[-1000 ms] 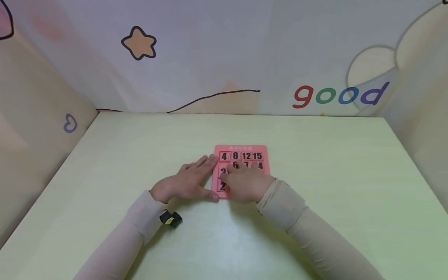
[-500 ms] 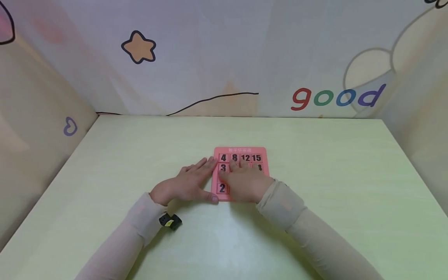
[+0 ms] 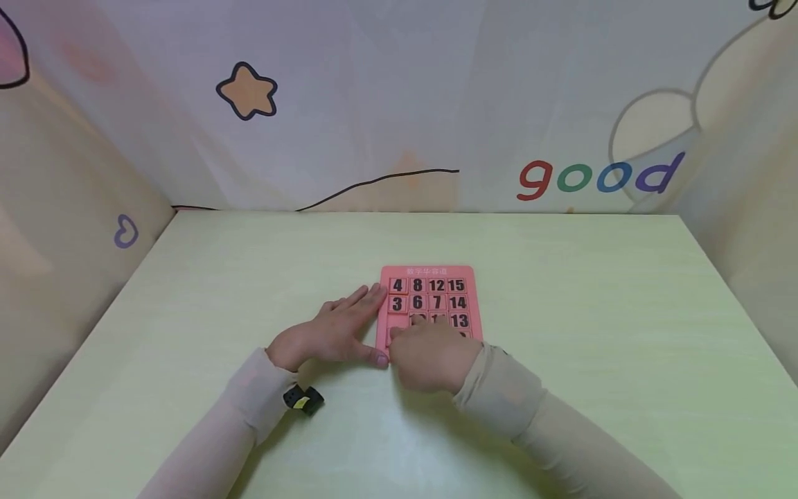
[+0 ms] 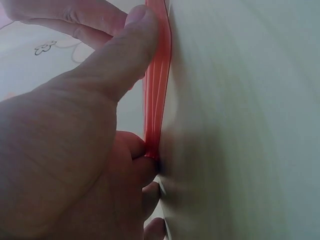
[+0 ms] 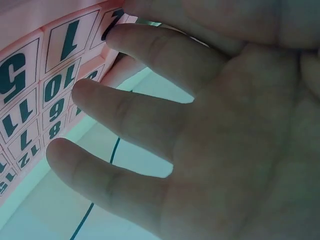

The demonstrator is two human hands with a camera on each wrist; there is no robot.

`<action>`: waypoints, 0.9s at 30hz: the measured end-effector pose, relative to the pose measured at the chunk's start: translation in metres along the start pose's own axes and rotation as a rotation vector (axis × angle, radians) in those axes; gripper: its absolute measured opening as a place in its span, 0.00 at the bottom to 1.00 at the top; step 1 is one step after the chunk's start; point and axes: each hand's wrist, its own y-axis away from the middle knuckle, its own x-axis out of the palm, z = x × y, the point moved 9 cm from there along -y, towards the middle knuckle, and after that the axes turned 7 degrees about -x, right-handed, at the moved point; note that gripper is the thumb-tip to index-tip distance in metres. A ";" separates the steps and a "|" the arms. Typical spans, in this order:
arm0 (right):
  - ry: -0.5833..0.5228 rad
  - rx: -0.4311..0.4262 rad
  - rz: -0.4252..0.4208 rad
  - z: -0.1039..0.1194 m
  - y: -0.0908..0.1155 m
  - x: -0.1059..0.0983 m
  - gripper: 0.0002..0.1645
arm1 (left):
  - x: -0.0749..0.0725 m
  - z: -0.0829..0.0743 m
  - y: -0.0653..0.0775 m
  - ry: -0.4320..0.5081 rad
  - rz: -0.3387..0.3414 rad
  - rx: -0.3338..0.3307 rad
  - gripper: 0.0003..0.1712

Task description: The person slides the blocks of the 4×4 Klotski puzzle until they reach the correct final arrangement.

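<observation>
A pink number slide puzzle (image 3: 416, 272) lies flat on the table, its square tiles printed with dark numbers. My left hand (image 3: 337, 329) lies along its left side, fingers straight against the edge and thumb at the near left corner. In the left wrist view the thumb (image 4: 132, 45) presses the puzzle's side wall (image 4: 159, 95). My right hand (image 3: 436, 357) covers the near rows with extended fingers. One fingertip touches the 2 tile (image 5: 111, 26) in the right wrist view. The bare slot (image 3: 397, 321) shows in the left column, below the 3 tile (image 3: 397, 304).
The pale green table (image 3: 580, 312) spreads around the puzzle. A light wall (image 3: 374, 104) with a star and the word "good" stands behind it, with side walls left and right. A black wrist device (image 3: 303, 400) sits at the left cuff.
The 3 tile has slid away from me into the second row, beneath the 4. My right hand has then drawn back toward me, uncovering more tiles. The left hand stays at the puzzle's edge.
</observation>
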 end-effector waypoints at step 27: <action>0.046 0.030 -0.010 0.000 0.021 0.013 0.27 | 0.003 0.002 0.001 0.002 -0.013 0.011 0.69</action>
